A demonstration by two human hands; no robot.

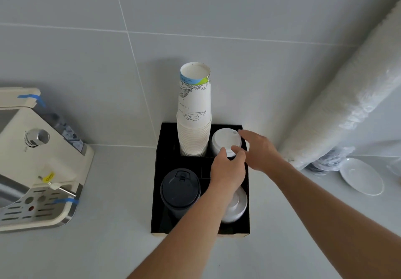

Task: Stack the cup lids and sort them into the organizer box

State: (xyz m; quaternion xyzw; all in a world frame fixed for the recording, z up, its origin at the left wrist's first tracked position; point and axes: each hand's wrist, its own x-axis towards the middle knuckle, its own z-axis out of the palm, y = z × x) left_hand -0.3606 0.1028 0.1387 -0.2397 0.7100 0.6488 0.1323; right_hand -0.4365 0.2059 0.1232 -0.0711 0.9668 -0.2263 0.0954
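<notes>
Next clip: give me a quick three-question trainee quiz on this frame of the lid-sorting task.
1. True or false: the paper cup stack stands in a rear compartment of the black organizer box.
2. What colour are the lids stacked front left?
3. The left hand and right hand both meet at: A) white lid stack, B) white saucer, C) coffee machine.

Key: 1 true; 2 black; 3 A.
</notes>
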